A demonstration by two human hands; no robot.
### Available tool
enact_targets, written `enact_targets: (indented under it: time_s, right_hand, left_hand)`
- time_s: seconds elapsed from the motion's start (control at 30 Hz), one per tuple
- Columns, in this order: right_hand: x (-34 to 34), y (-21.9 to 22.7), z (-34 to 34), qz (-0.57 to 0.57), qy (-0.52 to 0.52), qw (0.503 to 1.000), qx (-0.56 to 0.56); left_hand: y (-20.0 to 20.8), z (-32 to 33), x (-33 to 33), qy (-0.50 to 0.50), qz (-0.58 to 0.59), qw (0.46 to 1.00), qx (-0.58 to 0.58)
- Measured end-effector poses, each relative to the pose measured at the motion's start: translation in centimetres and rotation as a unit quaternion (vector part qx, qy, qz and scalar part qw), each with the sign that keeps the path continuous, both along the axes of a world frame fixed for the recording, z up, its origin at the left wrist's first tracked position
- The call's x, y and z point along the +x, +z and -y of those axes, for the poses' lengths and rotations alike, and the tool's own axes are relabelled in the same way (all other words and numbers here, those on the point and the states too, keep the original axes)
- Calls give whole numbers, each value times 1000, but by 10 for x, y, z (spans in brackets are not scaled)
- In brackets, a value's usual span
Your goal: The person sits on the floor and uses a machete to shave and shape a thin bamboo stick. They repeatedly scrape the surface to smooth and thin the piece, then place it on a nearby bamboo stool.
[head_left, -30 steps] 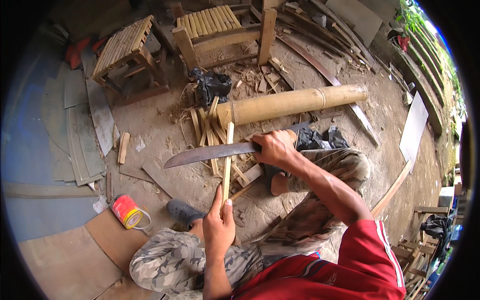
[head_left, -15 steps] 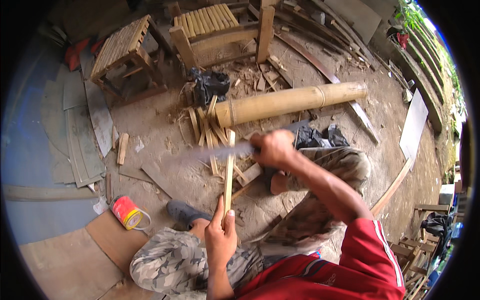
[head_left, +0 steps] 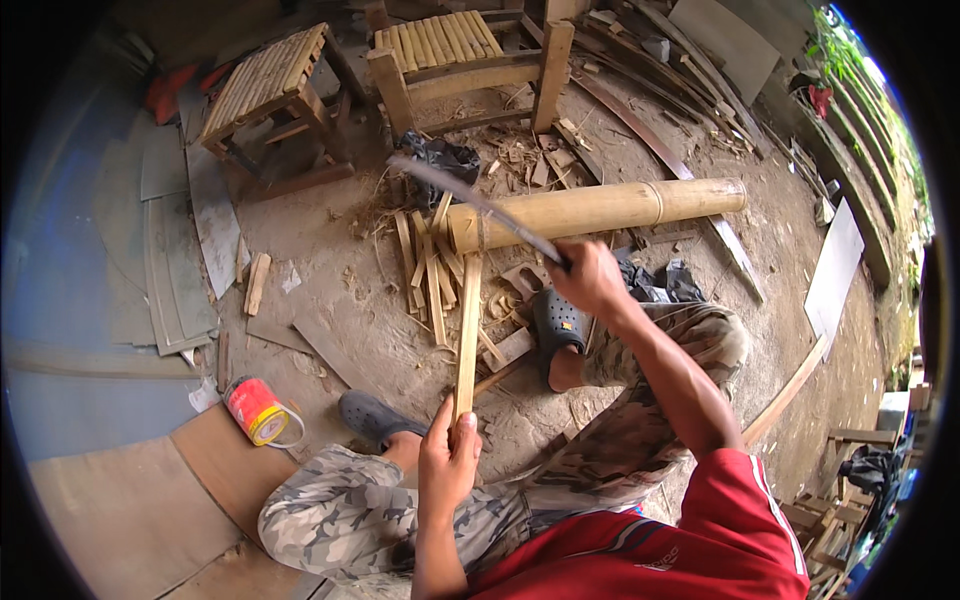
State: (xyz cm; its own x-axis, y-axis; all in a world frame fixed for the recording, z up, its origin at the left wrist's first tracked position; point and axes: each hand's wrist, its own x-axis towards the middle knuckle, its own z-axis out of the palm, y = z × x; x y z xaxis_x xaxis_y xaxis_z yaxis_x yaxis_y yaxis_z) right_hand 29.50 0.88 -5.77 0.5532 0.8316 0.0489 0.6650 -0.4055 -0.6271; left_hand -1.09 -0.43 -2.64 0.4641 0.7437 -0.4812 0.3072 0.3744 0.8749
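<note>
My left hand (head_left: 447, 460) is closed round the lower end of a pale split bamboo strip (head_left: 468, 325), which points up and away from me. The strip's far end is just in front of the cut end of a thick bamboo pole (head_left: 600, 212) lying on the ground. In my right hand (head_left: 592, 280) is the handle of a long machete (head_left: 515, 227). Its blade slants up to the left, passing across the view of the pole's left end above the strip. Several split bamboo strips (head_left: 434, 300) lie in a loose pile left of the held one.
Two bamboo-slatted stools, one at left (head_left: 265, 75) and one farther back (head_left: 445, 42), stand beyond the pole. A red and yellow can (head_left: 257, 408) lies by my left knee. Black plastic (head_left: 440, 160) sits behind the pile. My shod feet (head_left: 560, 325) flank the strip.
The machete has swung up and away from the strip, its blurred blade now sharper and tilted. My right hand has shifted slightly right. The whole view has shifted a little.
</note>
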Motion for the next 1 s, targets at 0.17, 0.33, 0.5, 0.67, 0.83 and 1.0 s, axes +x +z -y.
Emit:
enact_targets:
  time_s: [0.17,0.33,0.5,0.67,0.83,1.0]
  right_hand:
    - [-61,7,21,49,205,974,-80]
    - [-59,12,21,104,253,959,-67]
    - [-47,5,9,87,209,972,-57]
    - [-20,-9,7,62,129,987,-73]
    - [-37,8,18,136,275,948,-79]
    - [41,-21,-5,74,-18,996,-56]
  left_hand:
    - [13,-10,20,34,68,994,-84]
    - [22,-2,18,68,69,992,-79]
    - [18,-1,12,54,81,991,-91]
    - [19,9,6,15,60,995,-79]
    - [19,6,9,38,86,988,-119]
    - [35,9,-7,11,169,974,-148]
